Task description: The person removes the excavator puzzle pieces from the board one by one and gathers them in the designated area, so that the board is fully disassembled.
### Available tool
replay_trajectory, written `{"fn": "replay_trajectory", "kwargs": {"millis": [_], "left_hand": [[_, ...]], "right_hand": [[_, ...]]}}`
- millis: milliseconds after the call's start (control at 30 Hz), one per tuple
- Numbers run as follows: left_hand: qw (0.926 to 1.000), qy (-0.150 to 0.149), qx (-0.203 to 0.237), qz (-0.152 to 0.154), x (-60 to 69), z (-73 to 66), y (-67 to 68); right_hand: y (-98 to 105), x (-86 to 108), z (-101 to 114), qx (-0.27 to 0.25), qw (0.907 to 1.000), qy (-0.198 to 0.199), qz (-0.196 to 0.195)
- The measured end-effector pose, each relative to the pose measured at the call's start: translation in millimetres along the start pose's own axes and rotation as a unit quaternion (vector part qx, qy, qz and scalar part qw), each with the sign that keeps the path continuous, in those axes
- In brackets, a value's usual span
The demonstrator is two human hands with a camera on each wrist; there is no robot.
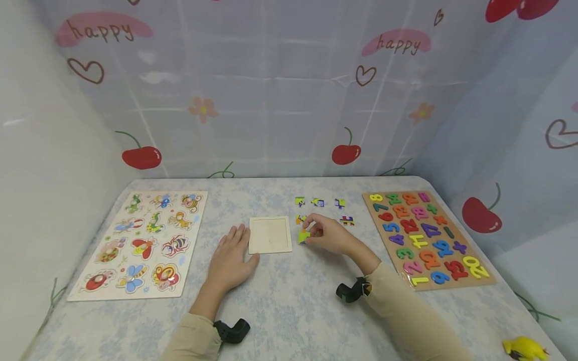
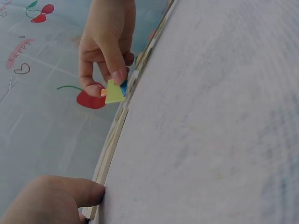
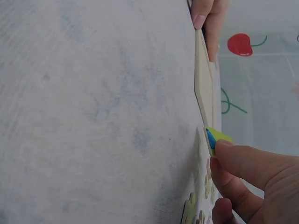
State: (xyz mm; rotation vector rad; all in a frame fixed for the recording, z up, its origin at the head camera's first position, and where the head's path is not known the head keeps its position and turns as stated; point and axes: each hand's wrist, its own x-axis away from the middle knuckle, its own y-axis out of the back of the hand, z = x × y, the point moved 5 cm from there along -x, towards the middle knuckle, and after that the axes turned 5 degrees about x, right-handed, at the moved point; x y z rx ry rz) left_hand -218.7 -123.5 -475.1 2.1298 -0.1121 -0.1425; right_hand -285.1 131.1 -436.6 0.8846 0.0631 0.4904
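Note:
My right hand (image 1: 328, 234) pinches a yellow-green jigsaw puzzle piece (image 1: 304, 236) between thumb and fingers, just right of a shallow square wooden puzzle tray (image 1: 271, 235). In the left wrist view the piece (image 2: 114, 92) is tilted up and shows a bit of blue and an orange tab. My left hand (image 1: 232, 258) lies palm down with straight fingers along the tray's left edge, touching it. Bare light wood shows inside the tray. Several other jigsaw pieces (image 1: 318, 202) lie in loose rows behind the right hand, one partly hidden by its fingers.
To the left lies a white board of insect pictures (image 1: 153, 245). A brown board with coloured numbers (image 1: 417, 240) lies to the right. Near the front right corner sits a yellow toy (image 1: 525, 348). A printed curtain (image 1: 271, 125) hangs behind the table (image 1: 289, 311).

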Motion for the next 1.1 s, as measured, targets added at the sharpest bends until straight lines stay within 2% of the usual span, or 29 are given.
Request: {"fn": "replay_trajectory", "kwargs": {"millis": [167,300,500,733,1100], "left_hand": [[1.0,0.001,0.002,0.0,-0.4,1.8,-1.1],[1.0,0.001,0.003,-0.002,-0.3,1.7,-1.3],[1.0,0.001,0.006,0.0,-0.7,0.7,-1.1],[1.0,0.0,0.006,-0.002,-1.7,0.1,-1.7],[1.0,0.001,0.007,0.001,-1.7,-0.3,-1.6]], "right_hand": [[-3,3.0,1,0.036,0.999,0.021,0.014],[-7,1.5,3,0.089,0.9953,0.037,-0.004],[-7,0.8,6,0.162,0.9858,0.025,-0.035],[-6,1.6,8,0.182,0.9819,0.026,-0.047],[-7,6.3,12,0.232,0.9705,0.04,-0.053]]}}
